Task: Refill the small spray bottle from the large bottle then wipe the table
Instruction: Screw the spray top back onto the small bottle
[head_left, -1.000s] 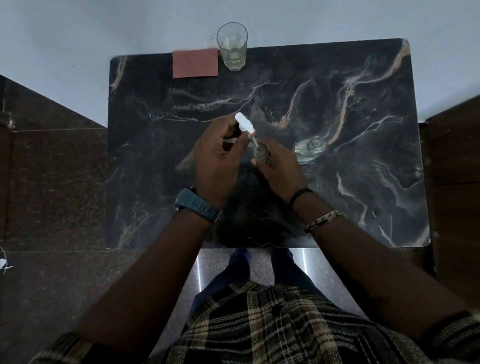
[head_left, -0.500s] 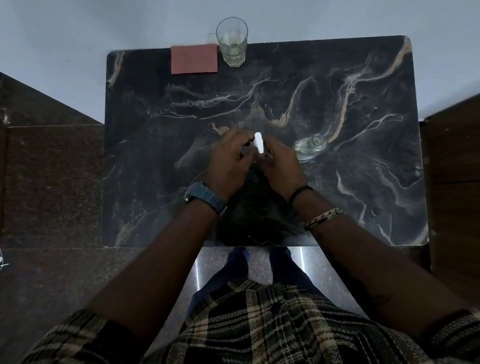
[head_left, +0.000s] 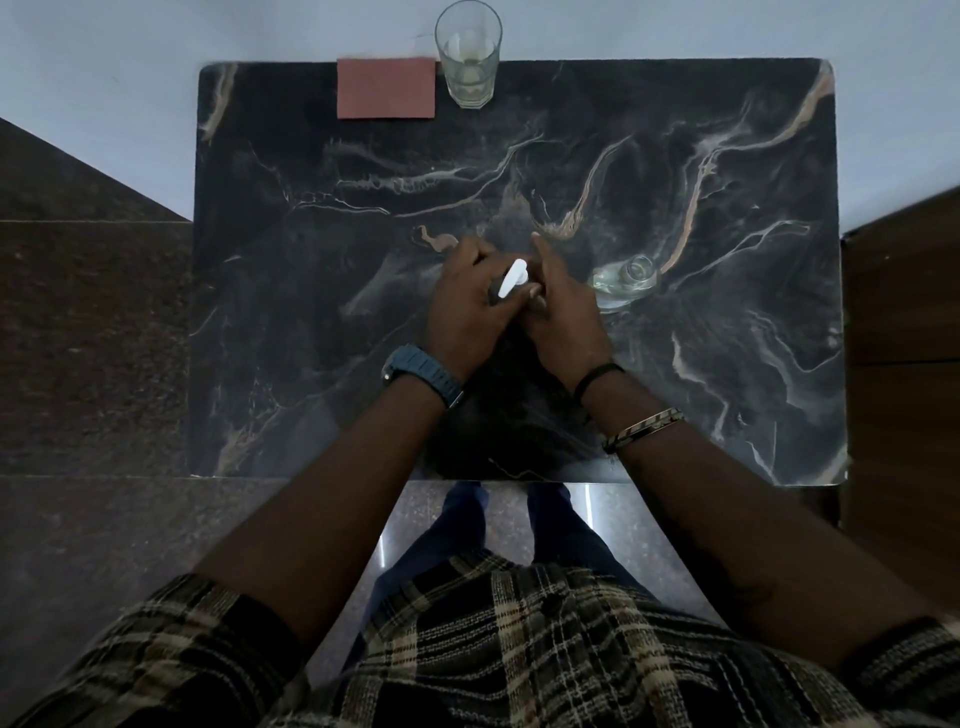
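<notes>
Two hands meet at the centre of the frame. My left hand (head_left: 465, 312) now pinches the white spray head (head_left: 513, 279) low against the small bottle (head_left: 535, 306), which my right hand (head_left: 563, 312) encloses almost fully. One second ago the spray head was raised clear above the neck with its dip tube showing; half a second ago it stood upright between both hands. It now lies tilted and seated down between the fingers (head_left: 537, 249).

Judgement: the head is going back onto the small bottle, so the refill step looks finished or nearly so. I cannot tell whether the thread is fully closed, because the neck is hidden. Wiping has not begun.

Finger state: left fingers closed on the spray head; right fingers wrapped around the small bottle, with the index finger extended upward.

Count of items on the worktop (head_left: 727, 364):
- One small bottle, centre of frame, in hand.
- One spray head, centre of frame.
- One large bottle (head_left: 626, 278), clear, just right of my right hand. Its mouth appears uncapped.
- One glass (head_left: 468, 57), top centre, at the far edge.
- One red cloth (head_left: 386, 96), top centre-left, touching or just beside the glass, untouched.
</notes>
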